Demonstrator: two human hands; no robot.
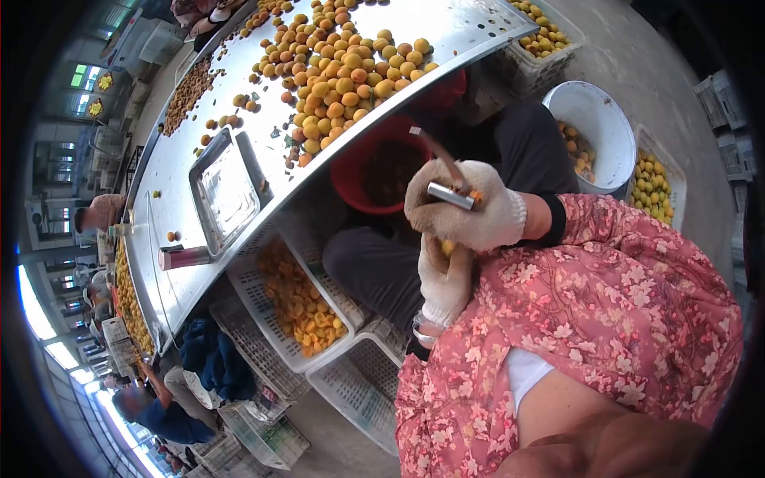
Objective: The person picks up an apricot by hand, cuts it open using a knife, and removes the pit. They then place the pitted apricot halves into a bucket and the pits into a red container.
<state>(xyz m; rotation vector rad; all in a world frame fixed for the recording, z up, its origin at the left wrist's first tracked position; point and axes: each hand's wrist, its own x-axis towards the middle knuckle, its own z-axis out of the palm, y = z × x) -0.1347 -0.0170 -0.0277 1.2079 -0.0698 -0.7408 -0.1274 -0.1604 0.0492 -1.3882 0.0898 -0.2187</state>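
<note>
Head view: the gloved right fingers (421, 195) are closed around a silver tube (451, 196). Just below them, the left fingers (429, 253), also gloved, curl around a yellow fruit (448, 247), mostly hidden. Left of the right fingers, a red bucket (344, 182) sits partly under the tabletop (171, 207), which carries piled apricots (344, 86). Down and left of both hands' fingers, a white crate (300, 362) holds orange fruit pieces (299, 307); to their upper right stands a white bucket (610, 131).
</note>
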